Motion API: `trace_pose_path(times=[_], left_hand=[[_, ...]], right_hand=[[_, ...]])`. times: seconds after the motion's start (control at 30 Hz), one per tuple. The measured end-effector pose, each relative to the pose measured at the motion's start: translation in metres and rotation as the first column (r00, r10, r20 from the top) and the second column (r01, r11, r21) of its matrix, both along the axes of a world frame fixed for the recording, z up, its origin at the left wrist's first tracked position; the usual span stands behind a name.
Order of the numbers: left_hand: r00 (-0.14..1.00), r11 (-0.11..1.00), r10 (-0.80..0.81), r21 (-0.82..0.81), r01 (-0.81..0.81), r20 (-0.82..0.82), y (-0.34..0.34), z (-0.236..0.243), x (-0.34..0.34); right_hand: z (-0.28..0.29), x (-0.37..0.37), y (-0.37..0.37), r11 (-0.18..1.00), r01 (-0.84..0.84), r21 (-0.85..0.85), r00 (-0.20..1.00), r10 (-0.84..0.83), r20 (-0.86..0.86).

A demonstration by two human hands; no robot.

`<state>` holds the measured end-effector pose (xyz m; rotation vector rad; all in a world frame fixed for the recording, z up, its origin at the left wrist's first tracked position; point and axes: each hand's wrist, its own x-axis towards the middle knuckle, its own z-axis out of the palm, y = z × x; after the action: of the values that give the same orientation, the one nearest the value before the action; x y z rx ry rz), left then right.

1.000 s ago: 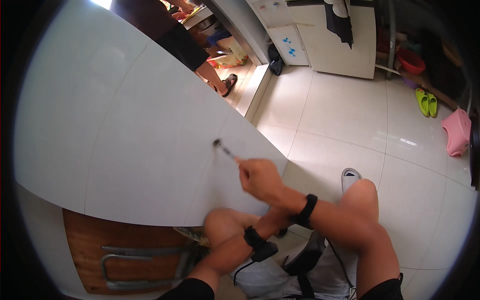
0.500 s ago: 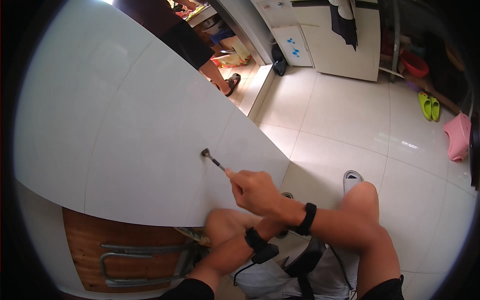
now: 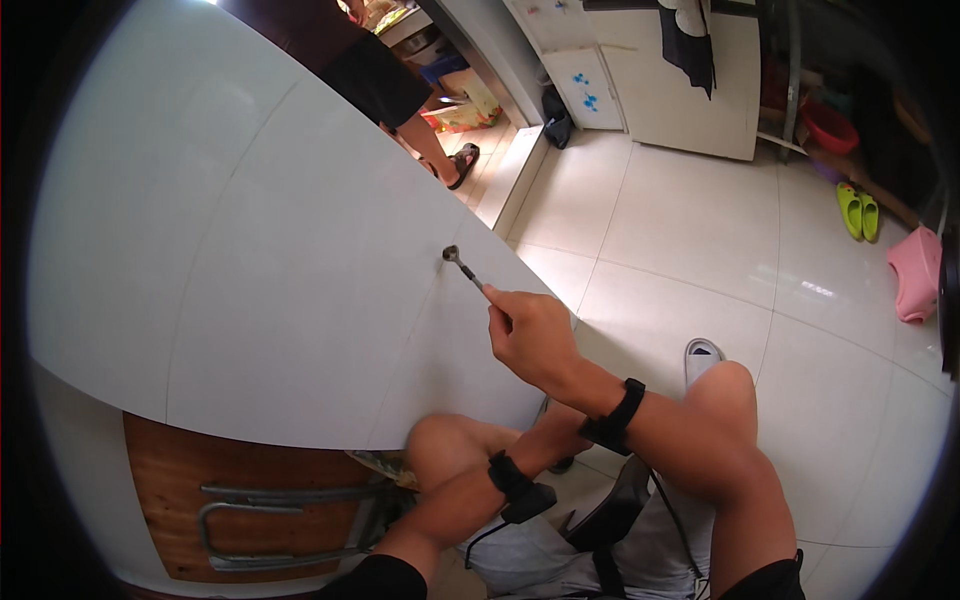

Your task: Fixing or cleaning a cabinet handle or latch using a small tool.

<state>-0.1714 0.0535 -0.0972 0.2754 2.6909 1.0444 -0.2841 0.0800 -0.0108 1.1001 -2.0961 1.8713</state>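
Note:
My right hand (image 3: pixel 530 335) is closed around the handle of a thin metal tool (image 3: pixel 462 268), whose small round head rests at the surface of a large white panel (image 3: pixel 240 220), near its right edge. My left hand (image 3: pixel 568 425) is low beside the panel's lower right, behind my right wrist; its fingers are hidden, so I cannot tell what it holds.
Another person (image 3: pixel 370 80) stands in a doorway at the top. Ahead are white cabinets (image 3: pixel 680 120); at the right, a red basin (image 3: pixel 828 128), yellow-green slippers (image 3: pixel 855 210) and a pink stool (image 3: pixel 912 275). A wooden board with metal tubing (image 3: pixel 165 470) lies below the panel.
My right hand and the tool first went down and left, then moved up and to the right along the panel, the tool's head now higher than in both earlier frames.

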Motion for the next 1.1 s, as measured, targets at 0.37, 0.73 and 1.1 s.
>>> trace_pose_path(times=[0.37, 0.73, 1.1], left_hand=[[0.995, 0.997, 0.027, -0.080, -0.019, 0.094, -0.004, 0.006, -0.002], [0.913, 0.928, 0.102, -0.369, 0.057, 0.396, 0.011, 0.052, -0.037], [0.954, 0.973, 0.014, -0.225, 0.056, 0.298, 0.022, 0.073, -0.044]], right_hand=[[0.086, 0.023, 0.062, 0.794, -0.552, -0.257, 0.702, 0.608, 0.370], [0.134, 0.018, 0.125, 0.290, -0.654, -0.698, 0.361, 0.931, 0.049], [0.115, -0.002, 0.125, 0.543, -0.609, -0.578, 0.412, 0.840, 0.354]])
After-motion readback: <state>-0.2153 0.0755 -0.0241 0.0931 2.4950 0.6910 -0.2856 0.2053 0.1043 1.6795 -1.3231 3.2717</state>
